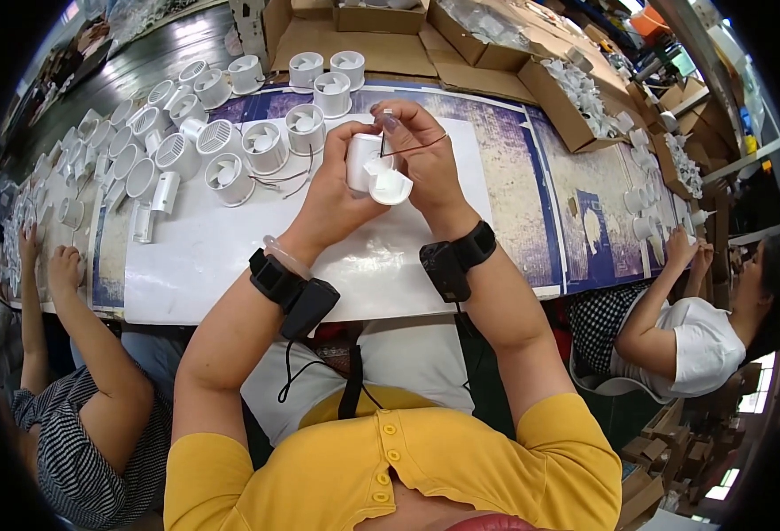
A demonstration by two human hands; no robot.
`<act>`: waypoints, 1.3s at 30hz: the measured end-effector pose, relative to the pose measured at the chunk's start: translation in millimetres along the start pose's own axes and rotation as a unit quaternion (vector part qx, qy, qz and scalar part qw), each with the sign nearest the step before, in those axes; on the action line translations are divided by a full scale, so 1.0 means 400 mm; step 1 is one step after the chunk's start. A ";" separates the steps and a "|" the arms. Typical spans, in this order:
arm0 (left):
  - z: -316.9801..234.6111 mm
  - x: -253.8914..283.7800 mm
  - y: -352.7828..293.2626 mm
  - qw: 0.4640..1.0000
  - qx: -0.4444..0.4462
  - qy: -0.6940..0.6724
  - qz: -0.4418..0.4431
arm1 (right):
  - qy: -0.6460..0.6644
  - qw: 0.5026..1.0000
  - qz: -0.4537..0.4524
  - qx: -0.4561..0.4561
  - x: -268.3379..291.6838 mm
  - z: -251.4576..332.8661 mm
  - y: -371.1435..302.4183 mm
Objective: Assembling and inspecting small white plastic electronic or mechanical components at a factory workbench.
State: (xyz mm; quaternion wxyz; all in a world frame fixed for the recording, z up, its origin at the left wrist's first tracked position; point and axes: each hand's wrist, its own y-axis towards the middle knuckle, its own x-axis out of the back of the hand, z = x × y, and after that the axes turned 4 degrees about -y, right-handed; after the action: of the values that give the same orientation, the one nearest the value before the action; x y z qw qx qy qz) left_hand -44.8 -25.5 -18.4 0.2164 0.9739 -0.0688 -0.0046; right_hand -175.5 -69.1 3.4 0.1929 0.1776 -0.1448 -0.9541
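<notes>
Yellow short-slv top (319, 469) w/ round yellow buttons (394, 455) down front; white trousers (416, 354). Blk strap (274, 280) + boxy blk unit (310, 308) on ea. wrist, thin blk cables (286, 361) attached; clear bangle (285, 257), L wrist.

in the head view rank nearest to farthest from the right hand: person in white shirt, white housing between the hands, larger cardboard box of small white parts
1. White housing: just left of the right hand.
2. Larger cardboard box: on the table, right and forward.
3. Person in white shirt: far right.
</notes>
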 end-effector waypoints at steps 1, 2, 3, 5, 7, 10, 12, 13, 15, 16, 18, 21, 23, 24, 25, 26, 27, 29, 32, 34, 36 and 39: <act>0.004 0.000 0.000 1.000 0.003 -0.003 -0.006 | 0.000 1.000 0.001 0.003 0.000 0.001 0.003; 0.008 -0.002 -0.005 1.000 0.005 -0.006 -0.011 | -0.038 0.999 0.006 0.037 0.001 -0.002 0.001; 0.008 -0.005 -0.006 1.000 0.005 -0.008 -0.016 | -0.076 0.994 0.011 0.072 0.003 -0.005 -0.001; 0.000 -0.014 -0.015 0.999 0.023 -0.046 -0.014 | -0.116 0.986 0.016 0.115 0.003 -0.011 -0.012; -0.012 -0.024 -0.020 0.990 0.067 -0.125 -0.011 | -0.125 0.985 0.010 0.116 0.005 -0.015 -0.024; -0.017 -0.024 -0.029 0.992 0.059 -0.109 -0.005 | -0.101 0.990 0.001 0.100 -0.003 -0.013 -0.035; -0.017 -0.025 -0.034 0.993 0.055 -0.101 -0.005 | -0.027 0.999 -0.013 0.034 -0.015 -0.008 -0.039; -0.017 -0.025 -0.038 0.998 0.025 -0.052 -0.015 | -0.029 0.999 -0.010 0.037 -0.019 -0.003 -0.037; -0.004 -0.023 -0.048 0.998 -0.024 0.045 -0.035 | -0.028 0.999 -0.011 0.026 -0.022 -0.008 -0.037; 0.013 -0.012 -0.038 0.998 -0.019 0.046 -0.039 | -0.026 0.999 -0.012 0.017 -0.022 -0.018 -0.037; -0.020 -0.014 -0.034 0.992 -0.033 0.121 -0.019 | -0.032 0.999 -0.020 0.004 -0.024 0.016 -0.031; 0.008 -0.008 -0.013 0.998 -0.033 0.049 0.006 | -0.034 0.999 0.014 -0.006 0.017 0.021 -0.002; 0.013 -0.006 -0.010 0.999 -0.034 0.036 -0.005 | -0.029 0.998 0.050 -0.009 0.033 0.020 0.008; 0.011 -0.004 -0.010 0.999 -0.042 0.023 -0.015 | -0.057 0.997 0.059 0.000 0.029 0.029 0.008; 0.009 -0.002 -0.009 0.998 -0.051 0.009 -0.025 | -0.084 0.994 0.067 0.009 0.026 0.041 0.010; 0.012 0.001 -0.006 0.998 -0.051 0.012 -0.024 | -0.112 0.991 0.075 0.020 0.026 0.052 0.012; 0.015 -0.002 -0.008 0.998 -0.051 -0.011 -0.025 | -0.111 0.991 0.073 0.020 0.032 0.063 0.006; 0.018 -0.008 -0.009 0.997 -0.053 -0.057 -0.025 | -0.111 0.985 0.109 0.071 0.050 0.085 -0.003; 0.016 -0.006 -0.011 0.998 -0.053 -0.039 -0.013 | -0.178 0.968 0.139 0.108 0.058 0.087 -0.005; 0.014 -0.009 -0.012 0.998 -0.053 -0.032 -0.004 | -0.310 0.928 0.166 0.125 0.061 0.083 -0.003; 0.014 -0.010 -0.014 0.999 -0.035 -0.011 -0.001 | -0.303 0.928 0.165 0.140 0.067 0.068 -0.002; 0.012 -0.007 -0.014 1.000 -0.022 0.002 0.000 | -0.285 0.926 0.173 0.176 0.056 0.042 0.006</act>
State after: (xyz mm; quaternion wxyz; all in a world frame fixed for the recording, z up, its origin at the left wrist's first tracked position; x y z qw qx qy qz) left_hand -47.2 -22.2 -25.1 0.2379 0.9689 -0.0685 -0.0041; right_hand -200.6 -77.1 12.9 0.2712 -0.0986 -0.3878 -0.8754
